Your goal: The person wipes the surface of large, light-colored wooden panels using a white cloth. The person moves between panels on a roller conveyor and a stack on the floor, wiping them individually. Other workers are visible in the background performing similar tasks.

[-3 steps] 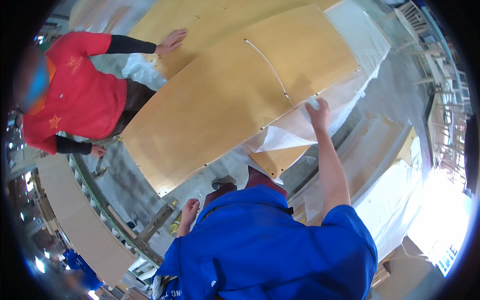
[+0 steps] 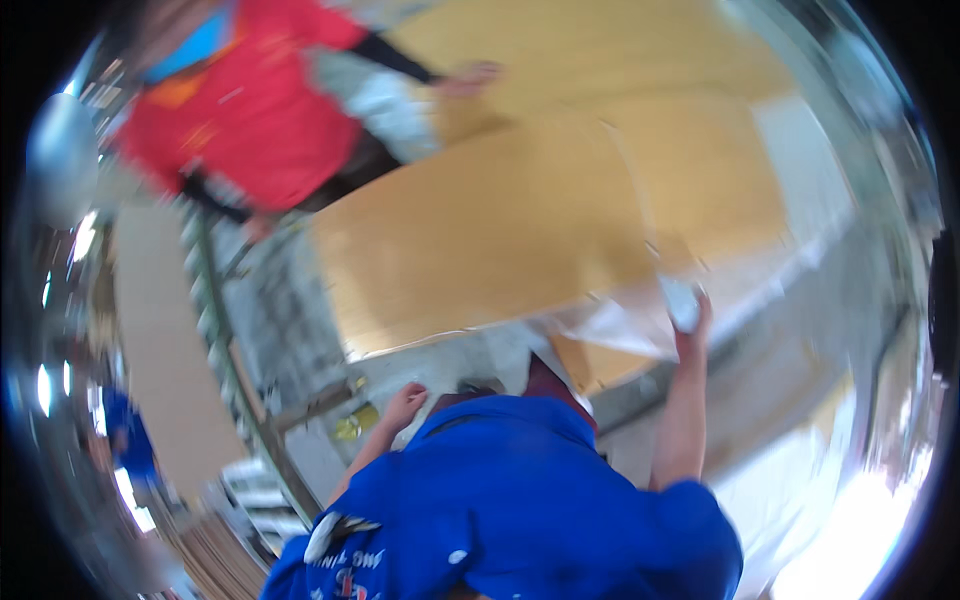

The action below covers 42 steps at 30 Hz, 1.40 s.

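Observation:
At the near right edge of a large yellowish-brown wooden panel (image 2: 480, 220), my right hand (image 2: 697, 325) is closed around a small white wad (image 2: 683, 303). Its material is too blurred to tell. A thin pale line, perhaps a cord, crosses the panel toward that hand. Thin white sheeting (image 2: 625, 322) hangs under the panel edge beside the hand. My left hand (image 2: 406, 402) hangs low in front of my body, apart from the panel. Its fingers are curled, and nothing shows in them.
Across the panel at the left stands a person in red (image 2: 265, 110), one hand (image 2: 468, 78) over another yellowish panel (image 2: 600, 40). A green-edged rail (image 2: 225, 330) and a long pale board (image 2: 160, 340) lie left. More panels (image 2: 770, 400) lie to my right, partly under plastic.
The whole view has swung, shifting the panel and the person in red rightward in the picture. My right hand sits lower, still holding the white wad, slightly farther off the panel edge.

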### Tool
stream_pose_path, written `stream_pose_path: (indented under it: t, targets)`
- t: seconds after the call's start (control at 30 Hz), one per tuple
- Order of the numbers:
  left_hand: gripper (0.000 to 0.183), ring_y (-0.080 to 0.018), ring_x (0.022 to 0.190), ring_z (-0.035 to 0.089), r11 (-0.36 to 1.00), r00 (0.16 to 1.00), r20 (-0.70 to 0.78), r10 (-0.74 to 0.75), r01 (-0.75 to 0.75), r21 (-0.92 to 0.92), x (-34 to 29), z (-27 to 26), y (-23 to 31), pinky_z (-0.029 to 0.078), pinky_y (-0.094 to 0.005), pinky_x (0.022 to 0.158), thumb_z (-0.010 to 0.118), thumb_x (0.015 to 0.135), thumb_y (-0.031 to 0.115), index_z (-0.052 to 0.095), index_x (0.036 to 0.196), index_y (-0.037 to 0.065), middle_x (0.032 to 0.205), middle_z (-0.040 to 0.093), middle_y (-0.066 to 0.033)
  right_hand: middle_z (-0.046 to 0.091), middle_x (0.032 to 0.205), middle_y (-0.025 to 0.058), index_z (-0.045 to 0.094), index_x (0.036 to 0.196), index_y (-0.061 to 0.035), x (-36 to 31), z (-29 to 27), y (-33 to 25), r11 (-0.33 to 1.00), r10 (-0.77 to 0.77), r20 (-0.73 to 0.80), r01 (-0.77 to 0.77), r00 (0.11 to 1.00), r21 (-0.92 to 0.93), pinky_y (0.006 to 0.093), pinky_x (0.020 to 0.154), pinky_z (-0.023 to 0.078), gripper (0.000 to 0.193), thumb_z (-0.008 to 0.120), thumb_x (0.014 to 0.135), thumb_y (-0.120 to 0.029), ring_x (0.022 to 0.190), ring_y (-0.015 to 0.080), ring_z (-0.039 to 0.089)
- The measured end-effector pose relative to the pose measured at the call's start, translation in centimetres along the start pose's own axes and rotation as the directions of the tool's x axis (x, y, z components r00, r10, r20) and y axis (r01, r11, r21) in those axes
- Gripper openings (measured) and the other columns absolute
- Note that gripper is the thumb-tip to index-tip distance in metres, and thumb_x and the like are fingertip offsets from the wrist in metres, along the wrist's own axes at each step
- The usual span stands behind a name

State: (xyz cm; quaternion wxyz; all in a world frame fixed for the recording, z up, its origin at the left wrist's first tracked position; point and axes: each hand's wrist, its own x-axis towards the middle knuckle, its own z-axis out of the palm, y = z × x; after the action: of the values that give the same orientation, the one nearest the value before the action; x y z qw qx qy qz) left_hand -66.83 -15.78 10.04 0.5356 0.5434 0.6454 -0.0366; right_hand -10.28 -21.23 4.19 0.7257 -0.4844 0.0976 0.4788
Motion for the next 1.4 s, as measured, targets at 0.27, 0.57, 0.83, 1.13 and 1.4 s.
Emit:
stream_pose_path:
  t: [0.27,0.57,0.83,1.13,1.4]
  targets:
    - [0.032,-0.0274,0.093,0.063,0.998,0.967,-0.254,0.035,-0.046,-0.038,-2.9,-0.1,-4.1,0.049,-0.0373,0.083,0.057,0.088,0.032,0.060,0.104,0.005,0.102,0.066,-0.0138,0.052,0.102,0.0112,0.033,0.141,-0.0216,-6.1,8.2,12.1,0.627,0.470,0.762,-0.776,0.446,0.068,0.0386,0.047,0.048,0.059,0.041,0.092,-0.054,0.074,0.0277,0.051]
    - [0.033,-0.0260,0.089,0.063,0.788,0.623,-0.587,-0.516,0.076,-0.611,-21.0,13.0,-22.1,0.049,-0.0382,0.079,0.057,0.085,0.035,0.062,0.103,0.007,0.096,0.066,-0.0128,0.051,0.095,0.0105,0.048,0.121,-0.0145,-19.2,23.9,27.4,0.103,0.826,0.476,-0.749,-0.302,-0.654,0.0443,0.066,0.044,0.045,0.045,0.092,-0.048,0.075,0.0236,0.050]
    - [0.034,-0.0276,0.082,0.065,0.082,0.095,-0.080,-0.992,0.017,-0.997,-38.9,29.6,-29.9,0.051,-0.0401,0.073,0.056,0.081,0.032,0.065,0.096,0.003,0.086,0.067,-0.0158,0.052,0.111,0.0084,0.054,0.109,-0.0090,-38.2,24.9,43.3,-0.291,0.838,0.113,-0.614,-0.533,-0.733,0.0409,0.074,0.045,0.042,0.057,0.085,-0.044,0.100,0.0248,0.050]
    - [0.035,-0.0170,0.072,0.063,-0.247,0.260,0.159,-0.952,-0.353,-0.902,-39.9,30.4,-34.6,0.052,-0.0323,0.062,0.057,0.083,0.032,0.061,0.107,0.007,0.093,0.066,-0.0059,0.047,0.135,0.0062,0.050,0.131,-0.0181,-60.6,22.1,58.9,-0.639,0.592,-0.216,-0.289,-0.777,-0.713,0.0381,0.069,0.049,0.050,0.053,0.088,-0.045,0.103,0.0240,0.050]
    - [0.033,-0.0159,0.071,0.061,-0.161,0.301,0.017,-0.953,-0.461,-0.873,-44.0,23.8,-42.7,0.051,-0.0316,0.062,0.056,0.087,0.033,0.059,0.104,0.006,0.089,0.063,-0.0057,0.053,0.111,0.0058,0.053,0.120,-0.0136,-73.7,22.5,73.5,-0.677,0.487,-0.328,-0.113,-0.810,-0.727,0.0338,0.061,0.044,0.049,0.056,0.086,-0.048,0.090,0.0205,0.048]
